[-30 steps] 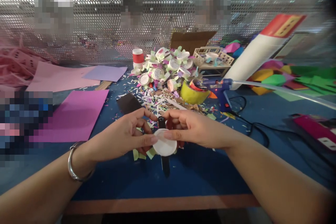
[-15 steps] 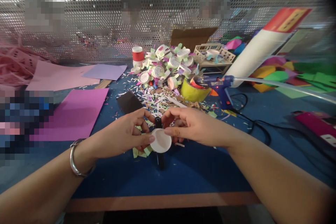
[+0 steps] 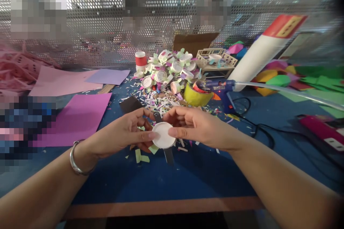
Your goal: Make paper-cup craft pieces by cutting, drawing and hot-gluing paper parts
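Observation:
Between my two hands is a round white lid (image 3: 163,136), its shallow dish side facing me. A black strip (image 3: 169,156) sticks out below it, and another end of black shows above its rim. My left hand (image 3: 135,132) pinches the left edge with the thumb on the face and the fingers curled behind. On the opposite edge, my right hand (image 3: 192,127) grips in the same way. Whether the strip is joined to the lid is hidden. Pale green paper scraps (image 3: 141,156) lie on the table below my left hand.
Behind my hands are a heap of white lids with paper tabs (image 3: 172,66), paper shreds and a yellow bowl (image 3: 197,96) with a blue glue gun (image 3: 221,87) resting on it. Magenta paper (image 3: 77,118) lies left; a power strip (image 3: 321,130) lies right, its cable trailing inward.
Both hands have tilted the white lid, so its face shows rounder and flatter. The black strip now slants, its lower end shifted right. Both hands keep their grip.

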{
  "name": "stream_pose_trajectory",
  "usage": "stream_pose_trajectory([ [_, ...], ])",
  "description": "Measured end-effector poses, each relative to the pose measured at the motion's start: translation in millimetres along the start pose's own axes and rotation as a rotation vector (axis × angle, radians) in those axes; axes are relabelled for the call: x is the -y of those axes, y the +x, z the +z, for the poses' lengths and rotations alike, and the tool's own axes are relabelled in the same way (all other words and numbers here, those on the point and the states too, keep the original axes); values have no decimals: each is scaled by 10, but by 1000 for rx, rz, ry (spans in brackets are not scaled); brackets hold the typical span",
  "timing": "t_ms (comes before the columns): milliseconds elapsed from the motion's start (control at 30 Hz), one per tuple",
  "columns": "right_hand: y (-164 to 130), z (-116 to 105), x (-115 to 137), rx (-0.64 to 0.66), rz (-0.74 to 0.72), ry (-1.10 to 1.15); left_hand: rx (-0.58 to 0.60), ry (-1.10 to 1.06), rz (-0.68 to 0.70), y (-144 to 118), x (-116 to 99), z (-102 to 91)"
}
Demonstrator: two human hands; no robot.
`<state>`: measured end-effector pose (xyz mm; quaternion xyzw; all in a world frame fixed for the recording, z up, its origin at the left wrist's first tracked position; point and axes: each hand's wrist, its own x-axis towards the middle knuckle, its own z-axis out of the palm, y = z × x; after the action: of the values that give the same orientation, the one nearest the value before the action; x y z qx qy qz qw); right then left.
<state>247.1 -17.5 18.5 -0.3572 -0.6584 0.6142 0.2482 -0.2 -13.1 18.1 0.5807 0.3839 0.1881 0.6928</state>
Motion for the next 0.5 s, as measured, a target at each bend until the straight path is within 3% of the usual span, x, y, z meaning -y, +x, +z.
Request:
stream_pose_trajectory([
  [233, -4, 8, -26, 23, 40, 111, -9, 3, 24, 22, 28, 10],
  [500, -2, 10, -80, 49, 119, -26, 5, 97, 25, 11, 68, 23],
])
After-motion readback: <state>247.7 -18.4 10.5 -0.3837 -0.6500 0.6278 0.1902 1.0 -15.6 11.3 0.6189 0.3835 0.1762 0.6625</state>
